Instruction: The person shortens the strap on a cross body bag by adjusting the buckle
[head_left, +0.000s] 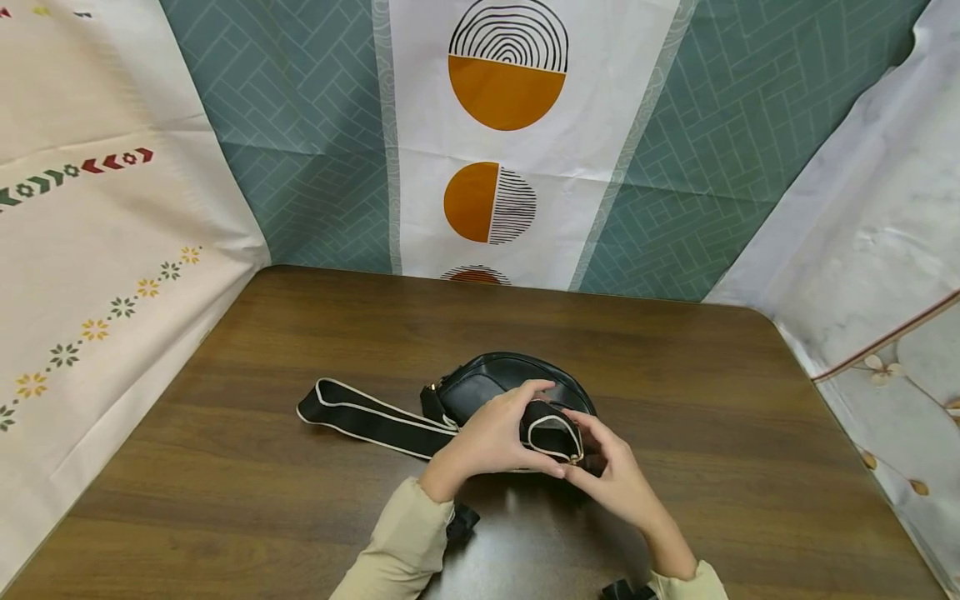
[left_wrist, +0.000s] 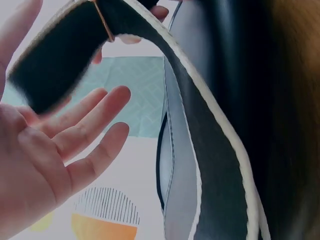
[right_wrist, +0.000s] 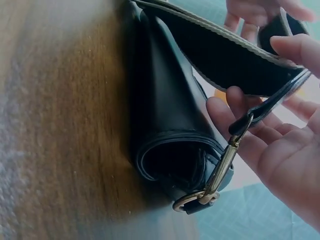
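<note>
A black leather shoulder bag (head_left: 517,368) lies on the table, with a wide black strap (head_left: 367,422) edged in cream. One end of the strap stretches out to the left in a flat loop, while another part is rolled into a coil in front of the bag. My left hand (head_left: 491,433) curves its thumb and fingers around the left side of that coil. From the right, my right hand (head_left: 621,482) holds the coil near its leather end, thumb on top and fingers beneath. A gold clasp (right_wrist: 222,167) joins this end to the bag's side ring.
The brown wooden table (head_left: 300,517) carries the bag near its middle. Behind it hangs a teal and white patterned cloth (head_left: 322,208). Pale printed cloths hang along the left and right sides.
</note>
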